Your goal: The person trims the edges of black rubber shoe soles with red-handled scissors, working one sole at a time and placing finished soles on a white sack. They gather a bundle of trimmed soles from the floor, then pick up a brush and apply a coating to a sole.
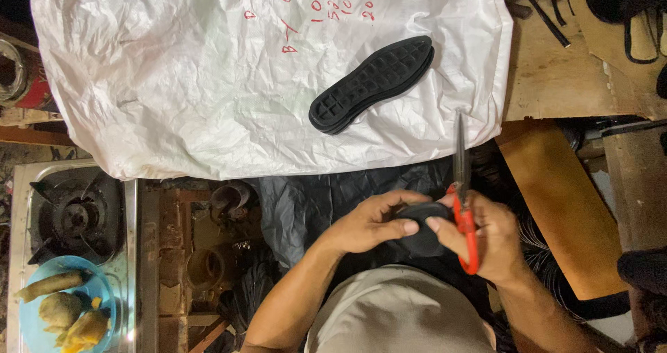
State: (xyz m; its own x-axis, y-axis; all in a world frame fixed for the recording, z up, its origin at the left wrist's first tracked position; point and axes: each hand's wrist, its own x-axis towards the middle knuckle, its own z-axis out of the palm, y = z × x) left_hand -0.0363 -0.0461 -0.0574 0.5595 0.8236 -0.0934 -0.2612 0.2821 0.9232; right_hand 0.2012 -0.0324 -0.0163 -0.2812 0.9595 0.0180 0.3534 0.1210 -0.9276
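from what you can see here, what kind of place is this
Probably a small shoemaking or shoe-repair workshop in a home. Black rubber soles lie on a white sack, the right hand holds red-handled scissors against a black sole piece, and a gas stove stands nearby.

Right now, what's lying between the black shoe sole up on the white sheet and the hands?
In the head view, bare white sheet, its edge, then dark plastic; the red-handled scissors blades point up across that gap toward the shoe sole.

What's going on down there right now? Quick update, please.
Both hands closed: left hand and right hand gripping a black sole piece. Right hand also holds red-handled scissors, blades pointing away. Stack of black soles on white sack, well apart.
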